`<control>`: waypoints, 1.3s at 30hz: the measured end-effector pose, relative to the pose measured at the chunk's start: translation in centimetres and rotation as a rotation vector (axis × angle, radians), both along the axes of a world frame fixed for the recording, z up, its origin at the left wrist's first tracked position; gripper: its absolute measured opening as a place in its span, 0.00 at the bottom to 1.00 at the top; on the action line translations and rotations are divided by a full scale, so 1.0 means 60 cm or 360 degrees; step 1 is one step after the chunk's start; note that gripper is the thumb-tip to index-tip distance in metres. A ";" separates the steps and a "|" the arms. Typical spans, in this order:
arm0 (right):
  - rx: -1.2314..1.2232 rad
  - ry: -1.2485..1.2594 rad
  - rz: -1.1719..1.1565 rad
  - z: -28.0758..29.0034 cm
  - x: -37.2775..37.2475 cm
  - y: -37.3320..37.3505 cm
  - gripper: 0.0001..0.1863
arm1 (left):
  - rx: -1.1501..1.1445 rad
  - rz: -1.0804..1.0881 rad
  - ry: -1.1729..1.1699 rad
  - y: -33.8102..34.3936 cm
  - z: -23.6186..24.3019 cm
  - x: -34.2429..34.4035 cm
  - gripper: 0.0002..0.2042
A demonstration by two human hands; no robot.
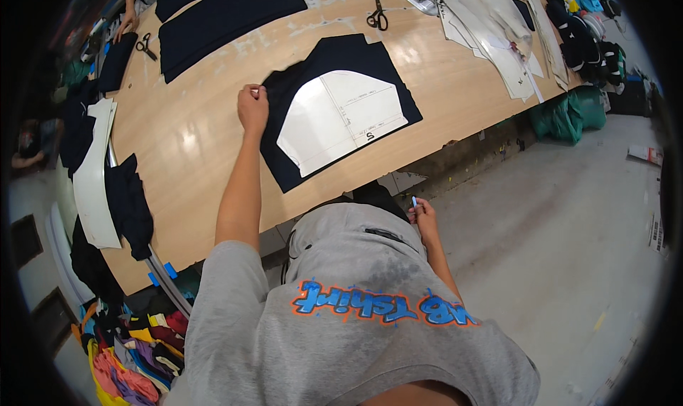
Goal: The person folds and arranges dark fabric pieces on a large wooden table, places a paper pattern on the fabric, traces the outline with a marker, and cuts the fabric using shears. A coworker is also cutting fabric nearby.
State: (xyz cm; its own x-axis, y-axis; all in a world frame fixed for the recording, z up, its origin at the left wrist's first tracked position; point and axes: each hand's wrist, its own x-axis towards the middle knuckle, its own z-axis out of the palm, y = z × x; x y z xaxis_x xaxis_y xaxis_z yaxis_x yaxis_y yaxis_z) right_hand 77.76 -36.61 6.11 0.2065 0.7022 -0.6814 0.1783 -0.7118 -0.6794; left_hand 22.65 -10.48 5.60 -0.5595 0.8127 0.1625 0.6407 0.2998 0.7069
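Note:
A dark navy piece of fabric (341, 50) lies flat on the table, with a white paper sleeve pattern (334, 114) on top of it. My left hand (252, 109) is closed at the fabric's left edge, its fingertips pinching the border there. Down beside my hip, off the table's near edge, my right hand (427, 220) grips a small light-blue stick (414, 201) that looks like tailor's chalk; its lower part is hidden by the fingers.
Black scissors (378, 13) lie behind the fabric, and another pair (146, 47) at the far left. Large navy cloth (228, 22) covers the back left, near another person's hand (128, 20). Paper patterns (491, 43) pile up at the right. Colourful cloth scraps (135, 363) heap at lower left.

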 end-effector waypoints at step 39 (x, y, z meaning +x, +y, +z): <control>-0.0488 -0.0652 0.0474 -0.097 0.095 -0.084 0.17 | -0.0301 -0.0191 -0.0257 -0.192 -0.051 0.133 0.32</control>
